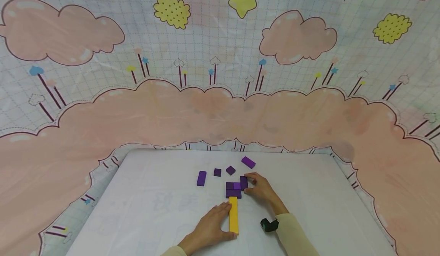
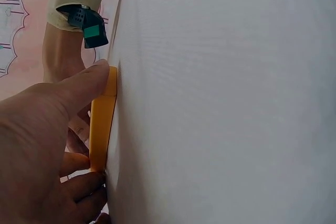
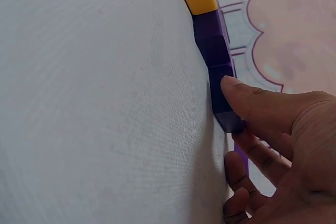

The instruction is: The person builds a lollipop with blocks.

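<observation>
Left hand (image 1: 213, 223) and right hand (image 1: 262, 189) are each holding a block

Closest to me, the left hand is holding a yellow block (image 1: 233, 215) lengthwise, thumb at the near end, fingers by the far end, maybe to keep it straight. Its far end seems to be touching the purple group (image 1: 233, 193). Just beside that group, the right hand is pinching a purple block (image 1: 243, 183) by its two ends, perhaps leaving its long side free to sit snugly. I can't tell if a tiny gap is hiding there.

Farther out, loose pieces are lying on the white table (image 1: 154, 202): a long piece (image 1: 201, 178) on the left, a small square (image 1: 217, 172), a diamond-turned piece (image 1: 230, 170), and another long piece (image 1: 248, 162) at the back. A cloudy cloth (image 1: 220, 113) is hanging behind.

The left wrist view is showing the thumb touching the yellow end. The right wrist view is showing the other thumb on the purple end. Only the head view is showing all the loose pieces.
</observation>
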{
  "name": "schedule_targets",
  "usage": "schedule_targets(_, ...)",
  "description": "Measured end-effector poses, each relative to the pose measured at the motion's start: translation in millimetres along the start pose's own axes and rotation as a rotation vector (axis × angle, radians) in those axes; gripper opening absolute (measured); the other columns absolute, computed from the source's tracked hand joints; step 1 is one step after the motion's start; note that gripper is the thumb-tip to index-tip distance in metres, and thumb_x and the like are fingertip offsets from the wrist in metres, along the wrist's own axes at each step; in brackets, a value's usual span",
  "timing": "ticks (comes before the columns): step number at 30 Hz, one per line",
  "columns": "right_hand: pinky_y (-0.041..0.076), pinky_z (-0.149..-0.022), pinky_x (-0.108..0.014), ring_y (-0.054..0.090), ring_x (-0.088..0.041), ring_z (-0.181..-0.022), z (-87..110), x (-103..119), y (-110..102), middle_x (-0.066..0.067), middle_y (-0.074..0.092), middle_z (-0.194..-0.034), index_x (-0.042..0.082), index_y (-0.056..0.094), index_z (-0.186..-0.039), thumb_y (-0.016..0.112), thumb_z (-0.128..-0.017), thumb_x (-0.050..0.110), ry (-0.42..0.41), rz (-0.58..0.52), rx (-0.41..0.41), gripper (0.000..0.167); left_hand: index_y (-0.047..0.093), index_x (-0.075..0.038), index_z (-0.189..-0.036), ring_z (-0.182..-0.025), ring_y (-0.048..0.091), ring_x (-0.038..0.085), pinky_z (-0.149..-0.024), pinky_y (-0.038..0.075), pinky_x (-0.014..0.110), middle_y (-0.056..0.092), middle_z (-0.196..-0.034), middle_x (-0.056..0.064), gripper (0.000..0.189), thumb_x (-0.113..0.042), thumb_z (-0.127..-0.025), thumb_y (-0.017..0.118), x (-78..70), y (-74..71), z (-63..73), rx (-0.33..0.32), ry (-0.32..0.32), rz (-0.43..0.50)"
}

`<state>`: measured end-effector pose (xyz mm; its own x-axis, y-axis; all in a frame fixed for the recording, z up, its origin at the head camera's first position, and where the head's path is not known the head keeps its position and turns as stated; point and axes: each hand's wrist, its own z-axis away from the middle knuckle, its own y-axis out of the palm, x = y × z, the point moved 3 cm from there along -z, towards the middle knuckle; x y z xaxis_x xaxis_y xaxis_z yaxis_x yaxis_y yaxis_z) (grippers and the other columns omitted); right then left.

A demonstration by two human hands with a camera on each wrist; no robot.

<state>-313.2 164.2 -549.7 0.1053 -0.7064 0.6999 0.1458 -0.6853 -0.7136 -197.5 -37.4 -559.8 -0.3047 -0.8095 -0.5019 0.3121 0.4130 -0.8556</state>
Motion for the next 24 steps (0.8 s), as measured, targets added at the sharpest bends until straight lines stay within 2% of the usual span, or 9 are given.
schedule_targets(12,0.052,-0.099,-0.052,0.059,-0.03,-0.113,0.6,-1.1,1.1,-0.011,0.06,-0.134,0.017,0.062,-0.131,0.081,-0.08,0.014,0.029,0.001,0.001,0.055,0.04,-0.016,-0.15,-0.142,0.042,0.025,-0.117,0.036,0.051,0.044,-0.155,0.002,0.097,-0.065,-0.073,0.075,1.8,2.1,0.0,-0.015,-0.001,0.004)
schedule_targets(20,0.052,-0.099,-0.052,0.058,-0.03,-0.113,0.5,-2.7,1.5,-0.011,0.06,-0.134,0.017,0.062,-0.131,0.081,-0.08,0.015,0.026,0.001,-0.001,0.055,0.037,-0.017,-0.152,-0.143,0.039,0.027,-0.118,0.033,0.052,0.04,-0.157,0.003,0.101,-0.064,-0.072,0.076,2.2,2.9,1.9,0.008,-0.027,0.057)
schedule_targets(24,0.052,-0.1,-0.051,0.058,-0.03,-0.113,0.3,-3.4,1.5,-0.01,0.06,-0.134,0.018,0.062,-0.132,0.081,-0.081,0.015,0.028,-0.009,0.005,0.055,0.038,-0.016,-0.151,-0.143,0.041,0.028,-0.117,0.035,0.052,0.04,-0.157,0.004,0.096,-0.064,-0.076,0.072,4.6,2.0,4.6,-0.018,-0.012,0.076)
